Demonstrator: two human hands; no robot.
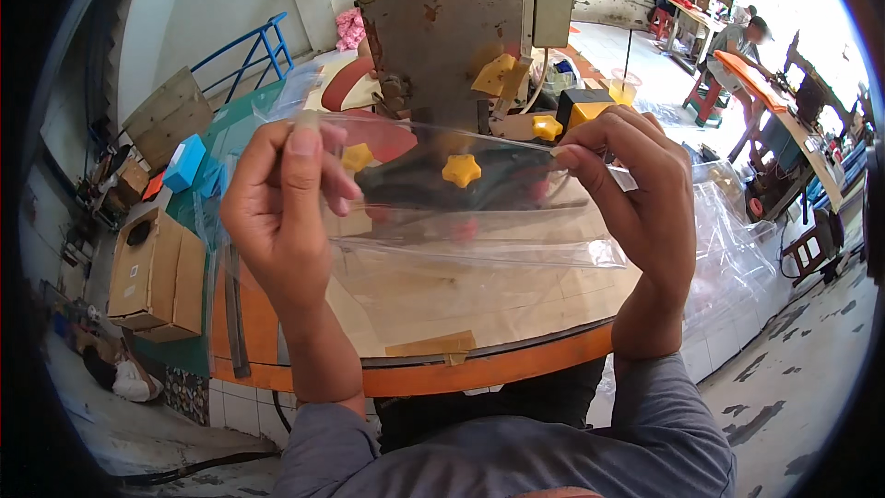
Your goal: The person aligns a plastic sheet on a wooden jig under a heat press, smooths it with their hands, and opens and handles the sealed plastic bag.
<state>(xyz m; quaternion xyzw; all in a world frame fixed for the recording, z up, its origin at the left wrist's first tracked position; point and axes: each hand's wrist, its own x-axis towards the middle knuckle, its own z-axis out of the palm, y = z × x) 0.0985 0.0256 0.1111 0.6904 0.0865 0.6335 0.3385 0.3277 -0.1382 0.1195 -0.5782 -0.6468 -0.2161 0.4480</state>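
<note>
A clear plastic sheet (516,226) is stretched between my two hands above the work table. My left hand (286,184) pinches its upper left corner between thumb and fingers. At the upper right corner, my right hand (641,175) grips the sheet the same way. Folds run across the lower part of the plastic. Through it I see a yellow star-shaped knob (461,170) and the dark base of a machine behind. The pale table top (489,304) lies under the sheet, with a strip of brown tape (431,345) near its orange front edge.
A large metal machine (442,32) rises behind the table. More clear plastic (728,258) is heaped at the right. On the left are a cardboard box (157,272), a blue box (184,163) and a metal strip (236,323). A person (737,46) sits working at the far right.
</note>
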